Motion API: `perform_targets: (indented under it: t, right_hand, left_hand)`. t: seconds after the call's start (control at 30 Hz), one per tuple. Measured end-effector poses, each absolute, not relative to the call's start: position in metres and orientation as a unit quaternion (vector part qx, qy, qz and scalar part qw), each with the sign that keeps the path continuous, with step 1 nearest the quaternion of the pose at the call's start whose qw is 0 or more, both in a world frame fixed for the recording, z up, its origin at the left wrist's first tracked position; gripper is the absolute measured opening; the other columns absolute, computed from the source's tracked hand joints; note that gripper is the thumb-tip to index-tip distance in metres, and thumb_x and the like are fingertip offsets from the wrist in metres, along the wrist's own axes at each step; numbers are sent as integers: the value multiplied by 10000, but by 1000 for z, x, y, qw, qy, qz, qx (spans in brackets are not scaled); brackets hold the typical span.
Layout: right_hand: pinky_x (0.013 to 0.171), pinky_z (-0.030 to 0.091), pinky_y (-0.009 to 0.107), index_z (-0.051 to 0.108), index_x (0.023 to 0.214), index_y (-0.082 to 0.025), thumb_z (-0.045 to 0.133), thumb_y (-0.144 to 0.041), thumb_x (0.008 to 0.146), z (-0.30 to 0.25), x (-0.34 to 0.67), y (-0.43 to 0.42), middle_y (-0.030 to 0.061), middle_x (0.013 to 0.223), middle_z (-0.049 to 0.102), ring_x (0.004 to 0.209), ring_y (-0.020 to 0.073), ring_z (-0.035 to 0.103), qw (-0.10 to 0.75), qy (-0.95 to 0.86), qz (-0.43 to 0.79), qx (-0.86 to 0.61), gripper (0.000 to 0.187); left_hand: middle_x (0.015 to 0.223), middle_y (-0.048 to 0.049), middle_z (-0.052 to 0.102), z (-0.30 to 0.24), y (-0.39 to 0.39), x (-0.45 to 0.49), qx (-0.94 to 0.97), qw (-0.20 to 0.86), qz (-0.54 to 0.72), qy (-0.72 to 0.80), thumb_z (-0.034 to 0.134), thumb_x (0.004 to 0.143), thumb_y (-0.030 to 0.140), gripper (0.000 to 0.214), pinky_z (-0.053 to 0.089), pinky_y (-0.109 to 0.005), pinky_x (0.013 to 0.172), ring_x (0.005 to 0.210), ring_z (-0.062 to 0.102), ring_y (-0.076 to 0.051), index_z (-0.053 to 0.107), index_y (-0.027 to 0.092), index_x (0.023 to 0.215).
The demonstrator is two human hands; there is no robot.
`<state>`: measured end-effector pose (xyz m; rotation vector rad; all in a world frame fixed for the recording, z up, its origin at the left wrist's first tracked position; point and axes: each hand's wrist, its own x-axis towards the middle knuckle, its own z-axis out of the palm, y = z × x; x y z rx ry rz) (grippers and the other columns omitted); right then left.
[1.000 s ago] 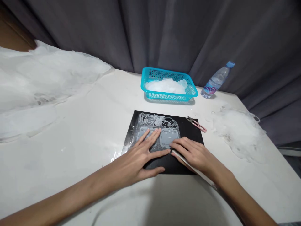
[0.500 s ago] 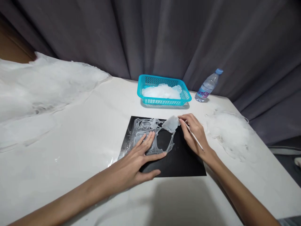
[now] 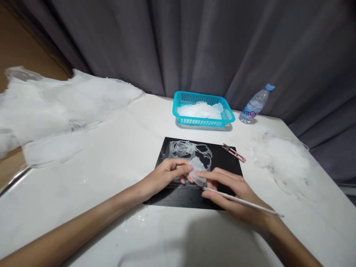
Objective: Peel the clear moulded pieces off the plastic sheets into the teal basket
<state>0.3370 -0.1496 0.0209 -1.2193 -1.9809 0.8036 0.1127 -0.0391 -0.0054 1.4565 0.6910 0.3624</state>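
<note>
Head view: over the black mat (image 3: 183, 200), the left hand (image 3: 174, 171), fingers curled nearly closed, pinches a translucent piece (image 3: 197, 171) between thumb and fingertips, while the right hand (image 3: 232, 188), partly open, lays its index finger on that piece and retains a thin white stick (image 3: 247, 203). A clear cut-out sheet (image 3: 189, 149) lies on the mat; snips (image 3: 236, 154) straddle its right edge, with the blue basket (image 3: 205, 121) beyond its far edge and a bottle (image 3: 253, 106) beyond its far right corner.

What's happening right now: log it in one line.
left hand: holds translucent piece | right hand: at piece, holds white stick | beneath: black mat | beyond: blue basket
</note>
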Motion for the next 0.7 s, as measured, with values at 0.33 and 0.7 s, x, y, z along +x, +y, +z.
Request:
perform_targets:
  t: [0.33, 0.7]
  right_hand:
    - [996, 490, 541, 715, 1217, -282, 453, -250, 1087, -16, 366, -131, 102, 1168, 640, 1122, 283, 553, 333, -766, 41, -548, 294]
    - [893, 558, 433, 527, 1374, -217, 488, -243, 1081, -25, 335, -129, 112, 1176, 685, 1007, 263, 579, 286, -790, 113, -531, 296]
  left_hand:
    - [1085, -87, 805, -10, -41, 107, 579, 736, 180, 302, 722, 955, 410, 335, 570, -382, 994, 985, 770, -212, 682, 168, 1184]
    - [951, -34, 792, -11, -46, 107, 570, 747, 202, 276, 766, 924, 356, 258, 546, -305, 905, 909, 749, -169, 593, 189, 1019]
